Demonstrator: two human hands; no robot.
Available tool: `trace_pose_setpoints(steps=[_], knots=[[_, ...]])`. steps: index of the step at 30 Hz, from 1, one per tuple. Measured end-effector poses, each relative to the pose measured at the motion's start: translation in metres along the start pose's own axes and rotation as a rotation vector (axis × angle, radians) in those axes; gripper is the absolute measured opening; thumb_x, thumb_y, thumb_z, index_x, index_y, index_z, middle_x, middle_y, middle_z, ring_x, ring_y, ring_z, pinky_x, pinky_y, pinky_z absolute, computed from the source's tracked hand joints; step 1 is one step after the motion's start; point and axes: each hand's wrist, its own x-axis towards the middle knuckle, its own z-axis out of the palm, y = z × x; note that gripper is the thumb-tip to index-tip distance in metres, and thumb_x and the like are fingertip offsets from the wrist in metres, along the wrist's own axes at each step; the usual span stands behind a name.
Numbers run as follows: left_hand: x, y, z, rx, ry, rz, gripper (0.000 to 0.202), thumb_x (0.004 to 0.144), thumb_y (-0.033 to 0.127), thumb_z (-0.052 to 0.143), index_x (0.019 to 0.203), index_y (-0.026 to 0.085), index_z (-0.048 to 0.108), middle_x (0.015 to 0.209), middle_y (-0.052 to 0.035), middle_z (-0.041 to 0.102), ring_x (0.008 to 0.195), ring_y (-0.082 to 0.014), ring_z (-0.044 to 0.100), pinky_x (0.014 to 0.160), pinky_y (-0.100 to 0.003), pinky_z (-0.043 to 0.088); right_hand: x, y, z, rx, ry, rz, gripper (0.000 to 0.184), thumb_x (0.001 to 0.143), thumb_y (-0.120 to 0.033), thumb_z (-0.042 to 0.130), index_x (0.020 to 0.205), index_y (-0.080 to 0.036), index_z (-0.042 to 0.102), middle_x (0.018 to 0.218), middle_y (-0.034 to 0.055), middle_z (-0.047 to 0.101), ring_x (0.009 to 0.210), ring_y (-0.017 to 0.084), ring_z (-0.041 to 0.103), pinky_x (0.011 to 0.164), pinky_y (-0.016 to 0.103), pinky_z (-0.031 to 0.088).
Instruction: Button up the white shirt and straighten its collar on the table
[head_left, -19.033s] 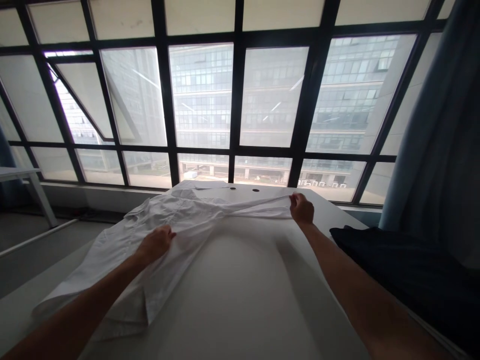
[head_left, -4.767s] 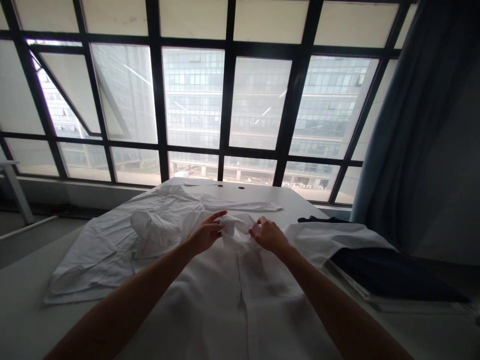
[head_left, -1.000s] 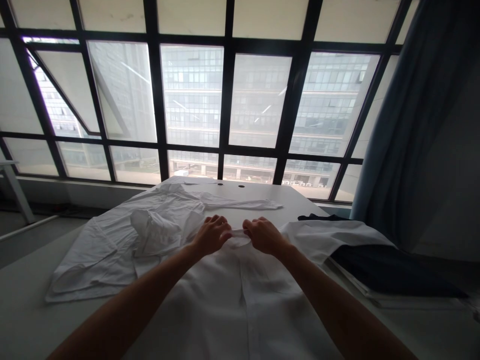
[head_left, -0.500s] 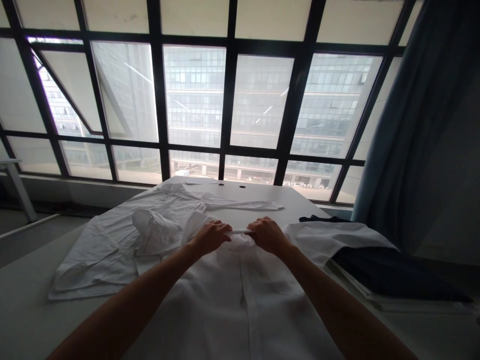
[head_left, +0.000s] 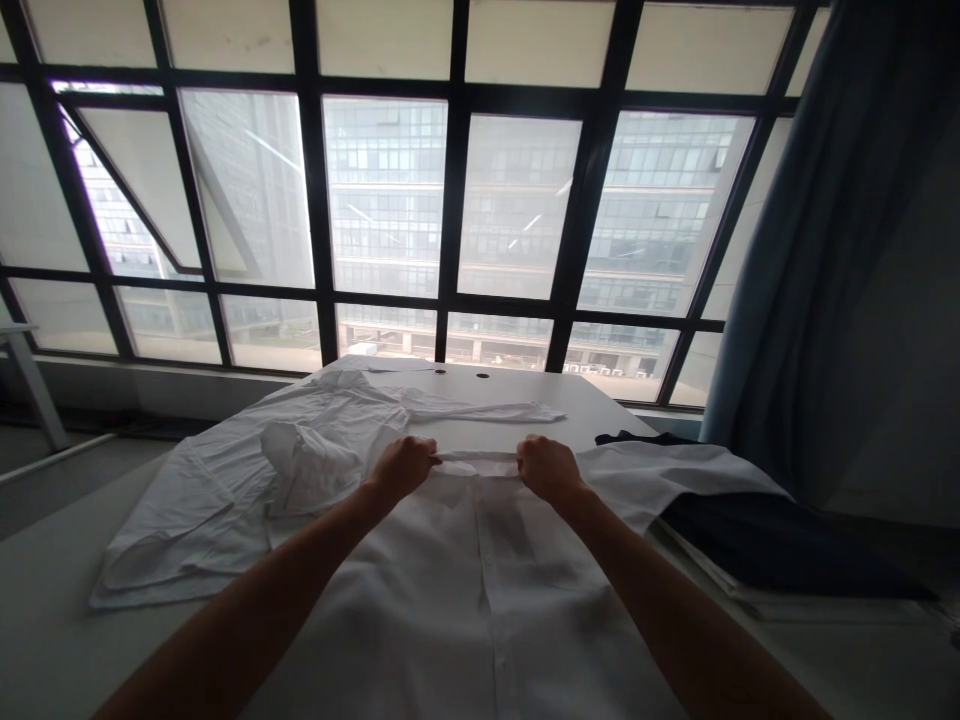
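While pinched — collar (head_left: 478, 462) between hands

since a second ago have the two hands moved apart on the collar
Yes. The left hand went left and the right hand right, stretching the collar, judged against the placket.

White shirt (head_left: 480, 590): thin matt woven cloth, lightly creased. Second white shirt (head_left: 247, 480) beside it: same cloth, rumpled. Desk (head_left: 517, 392): smooth matt white. Dark garment (head_left: 780, 545): matt cloth.

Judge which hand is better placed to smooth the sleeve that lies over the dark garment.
Right. The right hand grips the collar on the side nearest that sleeve and dark garment; the left hand would probably have to cross over.
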Motion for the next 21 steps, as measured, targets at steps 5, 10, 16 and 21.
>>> trace_pose_setpoints(steps=[5,10,16,21], knots=[[0.000,0.006,-0.009,-0.045,-0.033,-0.030,0.017,0.088,0.026,0.059,0.083,0.014,0.070,0.083,-0.0143,0.070,0.082,-0.0294,0.068,0.072,-0.036,0.050,-0.001,-0.004,-0.007,0.042,0.008,0.094,0.023,0.085,-0.014,0.051,0.088,-0.012,0.074,0.090,0.0204,0.071,0.087,0.028,0.068,0.078,0.037,0.048],[0.005,0.007,-0.015,-0.601,-0.128,-0.149,0.042,0.088,0.014,0.048,0.129,0.013,0.059,0.056,-0.0007,0.061,0.052,-0.0154,0.061,0.056,-0.026,0.049,0.006,0.014,-0.005,0.658,-0.100,0.127,0.030,0.080,-0.016,0.061,0.109,-0.016,0.071,0.074,0.0069,0.070,0.069,0.018,0.064,0.068,0.030,0.052],[0.012,0.007,-0.017,-1.084,-0.162,-0.172,0.054,0.091,0.024,0.045,0.144,0.013,0.042,0.061,0.0011,0.060,0.054,-0.0130,0.060,0.053,-0.024,0.049,0.009,0.030,-0.019,1.341,-0.345,0.116,0.054,0.084,-0.024,0.065,0.136,-0.015,0.053,0.062,-0.0012,0.063,0.049,0.010,0.055,0.044,0.020,0.046],[0.008,-0.003,-0.016,-0.678,0.190,0.112,0.059,0.087,0.043,0.058,0.140,0.019,0.047,0.089,-0.0044,0.065,0.072,-0.0162,0.061,0.070,-0.031,0.053,0.007,0.030,-0.026,1.556,-0.310,0.121,0.051,0.084,-0.020,0.067,0.133,-0.015,0.054,0.065,-0.0025,0.062,0.051,0.008,0.054,0.048,0.019,0.050]])
